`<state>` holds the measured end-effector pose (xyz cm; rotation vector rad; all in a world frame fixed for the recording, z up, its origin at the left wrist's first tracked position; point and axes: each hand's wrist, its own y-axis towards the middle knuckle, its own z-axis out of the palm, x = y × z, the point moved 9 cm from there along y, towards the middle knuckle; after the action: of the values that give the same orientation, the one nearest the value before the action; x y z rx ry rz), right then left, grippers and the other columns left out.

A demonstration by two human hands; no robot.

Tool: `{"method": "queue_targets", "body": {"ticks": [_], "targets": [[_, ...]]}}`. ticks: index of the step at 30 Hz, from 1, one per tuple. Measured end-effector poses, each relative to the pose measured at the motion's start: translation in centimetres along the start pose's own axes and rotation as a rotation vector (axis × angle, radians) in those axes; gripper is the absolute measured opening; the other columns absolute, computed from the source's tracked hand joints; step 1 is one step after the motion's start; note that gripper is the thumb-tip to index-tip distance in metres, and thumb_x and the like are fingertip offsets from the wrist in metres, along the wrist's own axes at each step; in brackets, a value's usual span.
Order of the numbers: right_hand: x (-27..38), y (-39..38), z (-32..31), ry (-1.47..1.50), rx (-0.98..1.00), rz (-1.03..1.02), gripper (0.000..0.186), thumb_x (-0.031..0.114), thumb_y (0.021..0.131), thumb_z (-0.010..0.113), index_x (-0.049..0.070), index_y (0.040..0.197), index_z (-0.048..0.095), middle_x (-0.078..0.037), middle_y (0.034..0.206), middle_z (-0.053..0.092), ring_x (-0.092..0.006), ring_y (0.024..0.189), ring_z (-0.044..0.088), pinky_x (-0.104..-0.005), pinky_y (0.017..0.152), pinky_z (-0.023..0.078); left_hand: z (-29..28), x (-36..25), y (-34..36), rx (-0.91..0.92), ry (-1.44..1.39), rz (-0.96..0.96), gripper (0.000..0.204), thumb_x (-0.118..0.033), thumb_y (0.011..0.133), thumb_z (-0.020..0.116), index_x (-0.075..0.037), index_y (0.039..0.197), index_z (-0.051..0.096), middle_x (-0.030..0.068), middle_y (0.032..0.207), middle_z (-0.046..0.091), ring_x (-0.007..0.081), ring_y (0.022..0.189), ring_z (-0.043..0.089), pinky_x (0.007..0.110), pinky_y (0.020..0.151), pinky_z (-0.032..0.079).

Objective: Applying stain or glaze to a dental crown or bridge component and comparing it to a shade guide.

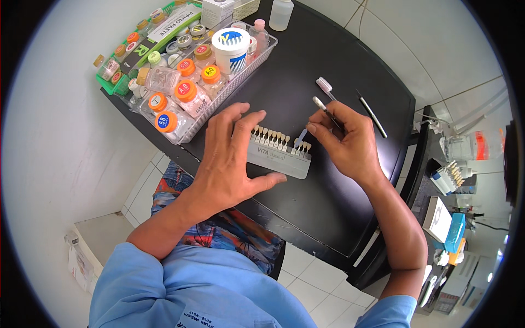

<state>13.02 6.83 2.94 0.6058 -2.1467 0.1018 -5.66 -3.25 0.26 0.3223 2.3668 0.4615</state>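
Note:
A grey dental shade guide (280,159) lies on the black table, its row of tooth-coloured tabs along the far edge. My left hand (227,150) is open over its left end, fingers and thumb spread around it; whether they touch it I cannot tell. My right hand (350,139) is closed at the guide's right end, pinching a small pale shade tab (301,137) between thumb and finger, beside a gap in the row. A slim dark tool with a whitish tip (319,102) sticks out between the fingers of the same hand.
A white plastic basket (229,87) of orange-capped jars stands at the far left, a green basket (104,85) behind it. Beyond my right hand lie a toothbrush (324,84) and a thin brush (373,115). A squeeze bottle (280,15) stands at the back. A cluttered counter (424,188) is at right.

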Motion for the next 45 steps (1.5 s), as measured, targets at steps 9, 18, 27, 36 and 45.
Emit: {"method": "queue_targets", "body": {"ticks": [9,18,27,36,45], "targets": [[-0.2,0.3,1.3,-0.031,0.110,0.001,0.012,0.008,0.095,0.079,-0.002,0.099,0.073,-0.013,0.090,0.079,-0.0188,0.080,0.075,-0.0346,0.075,0.057,1.5,0.4,0.3,0.057,-0.015,-0.049,0.102,-0.032,0.080,0.096,-0.008,0.160,0.038,0.0275,0.159,0.031,0.0498,0.143,0.038,0.059,0.119,0.038],[-1.2,0.1,2.1,0.053,0.125,0.045,0.011,0.007,0.094,0.079,-0.002,0.098,0.073,-0.012,0.083,0.076,-0.0148,0.072,0.068,-0.0336,0.069,0.054,1.1,0.5,0.5,0.080,-0.129,-0.043,0.103,-0.019,0.076,0.097,-0.010,0.159,0.037,0.0266,0.160,0.031,0.0492,0.142,0.040,0.057,0.118,0.041],[-1.6,0.1,2.4,-0.010,0.139,0.088,0.014,0.007,0.093,0.079,-0.002,0.104,0.077,-0.014,0.084,0.077,-0.0198,0.071,0.071,-0.0357,0.069,0.054,1.1,0.6,0.5,0.095,-0.110,-0.042,0.102,-0.019,0.075,0.098,-0.010,0.158,0.040,0.0261,0.160,0.032,0.0491,0.144,0.038,0.057,0.118,0.040],[-1.4,0.2,2.6,-0.096,0.172,0.055,0.017,0.006,0.091,0.080,-0.004,0.104,0.077,-0.015,0.089,0.074,-0.0212,0.071,0.069,-0.0368,0.067,0.053,1.2,0.6,0.4,0.094,-0.135,-0.035,0.100,-0.020,0.075,0.098,-0.010,0.157,0.041,0.0262,0.159,0.033,0.0489,0.143,0.039,0.057,0.118,0.041],[-1.2,0.2,2.7,-0.126,0.161,0.037,0.017,0.008,0.091,0.080,-0.003,0.104,0.078,-0.014,0.088,0.074,-0.0212,0.071,0.069,-0.0368,0.066,0.053,1.3,0.6,0.5,0.101,-0.130,-0.034,0.100,-0.022,0.075,0.099,-0.009,0.156,0.042,0.0258,0.159,0.034,0.0484,0.143,0.040,0.056,0.118,0.040]]}}
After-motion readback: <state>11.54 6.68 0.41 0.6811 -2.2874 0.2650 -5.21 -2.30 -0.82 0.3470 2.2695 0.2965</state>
